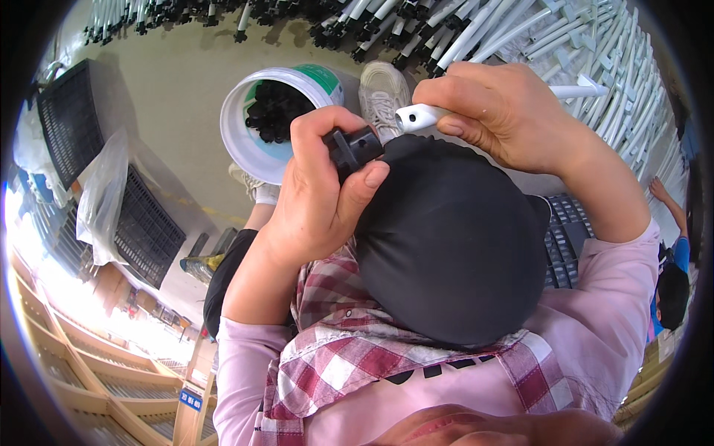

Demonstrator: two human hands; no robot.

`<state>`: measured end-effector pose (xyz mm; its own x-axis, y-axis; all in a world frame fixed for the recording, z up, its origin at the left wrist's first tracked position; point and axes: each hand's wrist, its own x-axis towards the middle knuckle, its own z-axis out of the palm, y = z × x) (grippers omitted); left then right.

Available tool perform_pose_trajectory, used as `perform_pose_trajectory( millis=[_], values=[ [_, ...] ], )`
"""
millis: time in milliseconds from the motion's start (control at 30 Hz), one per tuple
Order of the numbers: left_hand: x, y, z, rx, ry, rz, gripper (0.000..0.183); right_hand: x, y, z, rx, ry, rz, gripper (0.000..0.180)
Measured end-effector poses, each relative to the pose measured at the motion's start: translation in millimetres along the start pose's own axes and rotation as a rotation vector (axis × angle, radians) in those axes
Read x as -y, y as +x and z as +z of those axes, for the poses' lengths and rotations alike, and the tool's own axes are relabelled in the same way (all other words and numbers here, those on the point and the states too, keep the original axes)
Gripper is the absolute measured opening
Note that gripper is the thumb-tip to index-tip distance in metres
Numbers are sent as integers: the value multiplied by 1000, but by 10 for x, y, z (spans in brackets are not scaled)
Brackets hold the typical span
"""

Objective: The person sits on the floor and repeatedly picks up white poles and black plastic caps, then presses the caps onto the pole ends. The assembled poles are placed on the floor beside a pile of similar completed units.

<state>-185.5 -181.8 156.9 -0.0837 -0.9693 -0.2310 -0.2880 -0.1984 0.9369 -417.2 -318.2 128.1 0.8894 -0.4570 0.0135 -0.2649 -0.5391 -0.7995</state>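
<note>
My left hand (329, 184) grips a black plastic fitting (354, 146) between thumb and fingers; a small hole shows in its round end. My right hand (496, 117) is closed around a white tube (419, 118), whose open end has a hole in its side and points towards the fitting. The two parts are apart, with a small gap between them. The tube's far part comes out beyond my right hand. Both hands are above my raised, black-clothed knee (452, 240). A white bucket (226, 120) holding black plastic parts (276, 111) stands on the floor beyond my left hand.
White tubes with black ends (390, 28) lie along the far side. More white tubes (625, 95) are piled at the right. Black plastic crates (148, 223) and clear plastic film (103, 200) are at the left. At the right edge is another person (672, 295).
</note>
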Motion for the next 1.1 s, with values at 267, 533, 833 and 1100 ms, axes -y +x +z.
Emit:
perform_pose_trajectory(
  millis=[267, 533, 833, 1100],
  values=[
    [-127, 34, -87, 143, 129, -79, 46, 77, 67, -34, -39, -112, -72, 31],
    [27, 22, -48, 54, 58, 130, 49, 199, 127, -153, 115, -81, -53, 37],
    [44, 159, 71, 42, 207, 291, 55, 190, 171, -174, 103, -25, -134, 29],
    [119, 254, 112, 61, 226, 358, 60, 88, 198, -85, 92, 94, -179, 30]
  ],
)
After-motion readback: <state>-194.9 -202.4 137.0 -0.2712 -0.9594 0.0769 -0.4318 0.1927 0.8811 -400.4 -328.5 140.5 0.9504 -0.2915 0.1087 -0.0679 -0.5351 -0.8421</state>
